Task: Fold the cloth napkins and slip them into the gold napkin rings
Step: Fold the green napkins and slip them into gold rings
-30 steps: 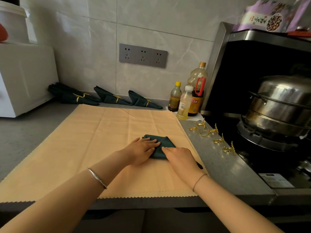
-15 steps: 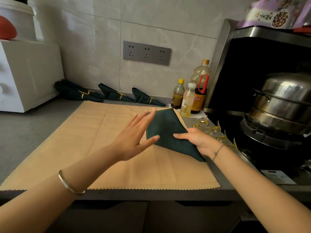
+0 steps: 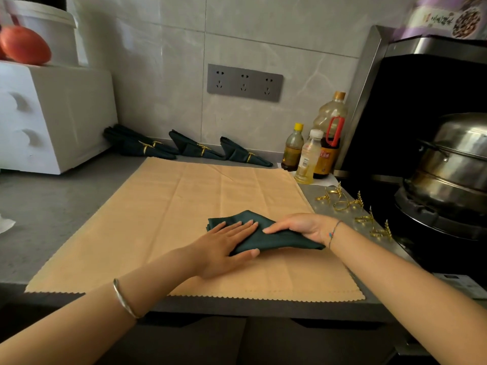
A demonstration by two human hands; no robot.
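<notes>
A dark green cloth napkin (image 3: 266, 239) lies folded on the tan mat (image 3: 168, 214) near its right side. My left hand (image 3: 224, 246) presses flat on the napkin's left part with straight fingers. My right hand (image 3: 303, 227) grips the napkin's right part, fingers over the top and thumb underneath. Several gold napkin rings (image 3: 350, 206) lie loose on the grey counter strip to the right of the mat. Several folded green napkins in gold rings (image 3: 195, 150) lie in a row against the back wall.
A white drawer unit (image 3: 50, 114) stands at the back left with a red object on top. Three bottles (image 3: 313, 151) stand at the back right. A steel steamer pot (image 3: 453, 164) sits on the dark stove at right. The counter's front edge is close.
The napkin was lifted and turned over in the air by my right hand half a second ago; now it lies back on the mat, folded narrower, with my left hand pressing it.
</notes>
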